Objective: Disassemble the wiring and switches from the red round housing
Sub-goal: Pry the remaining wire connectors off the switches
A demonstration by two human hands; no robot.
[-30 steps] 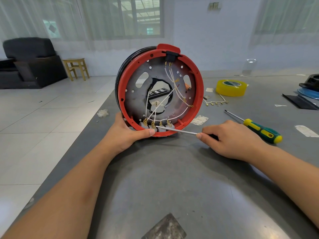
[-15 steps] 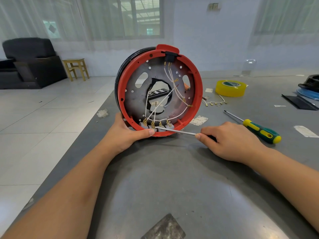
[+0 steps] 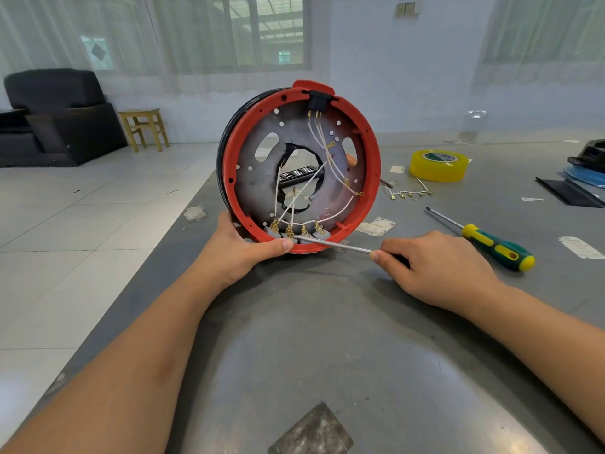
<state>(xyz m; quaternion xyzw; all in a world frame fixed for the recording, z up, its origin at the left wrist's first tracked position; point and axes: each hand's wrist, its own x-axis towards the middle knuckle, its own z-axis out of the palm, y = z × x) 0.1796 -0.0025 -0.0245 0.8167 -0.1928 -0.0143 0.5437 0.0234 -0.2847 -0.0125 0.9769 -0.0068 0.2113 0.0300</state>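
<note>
1. Red round housing (image 3: pixel 299 247) stands on edge on the grey table (image 3: pixel 327 339), open side toward cam — same spot as 1 s ago, barely shifted.
2. Left hand (image 3: pixel 242 250) still grips housing's lower-left rim, thumb on the red edge.
3. Right hand (image 3: pixel 438 267), right of housing, still holds a thin screwdriver (image 3: pixel 334 245); tip now sits slightly higher, at the 2nd brass terminal (image 3: pixel 289 231) by the thumb.
4. White wires (image 3: pixel 327 158) run from the black switch (image 3: pixel 317 101) at housing's top down to the terminals.
5. Right of housing: spare green-yellow screwdriver (image 3: pixel 491 245), yellow tape roll (image 3: pixel 438 165), loose wire bundle (image 3: pixel 409 193) — none blocking the tool.
</note>
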